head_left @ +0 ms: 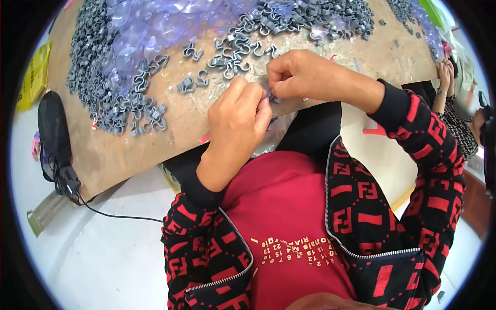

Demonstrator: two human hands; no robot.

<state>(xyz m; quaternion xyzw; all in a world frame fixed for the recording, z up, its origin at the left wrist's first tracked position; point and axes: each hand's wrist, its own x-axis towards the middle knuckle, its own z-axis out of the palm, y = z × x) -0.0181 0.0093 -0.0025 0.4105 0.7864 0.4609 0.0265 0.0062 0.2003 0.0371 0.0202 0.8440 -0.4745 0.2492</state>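
My left hand [237, 119] is closed in a pinch at the table's near edge. A bit of translucent purple plastic shows by its thumb tip; the rest is hidden by the fingers. Close beside it, my right hand [299, 75] is curled shut, with a small grey plastic clip [276, 98] showing under its fingers. The two hands almost meet. Just beyond them lie loose grey C-shaped clips [235, 64]. Farther back is a heap of translucent purple cup-shaped pieces [155, 26], which look like suction cups.
Large piles of grey clips [90, 62] cover the left and back of the brown table [170, 113]. A black oblong object with a cable [54, 121] hangs at the left edge, near a yellow bag [36, 75]. Another person's hands [445, 75] are at the far right.
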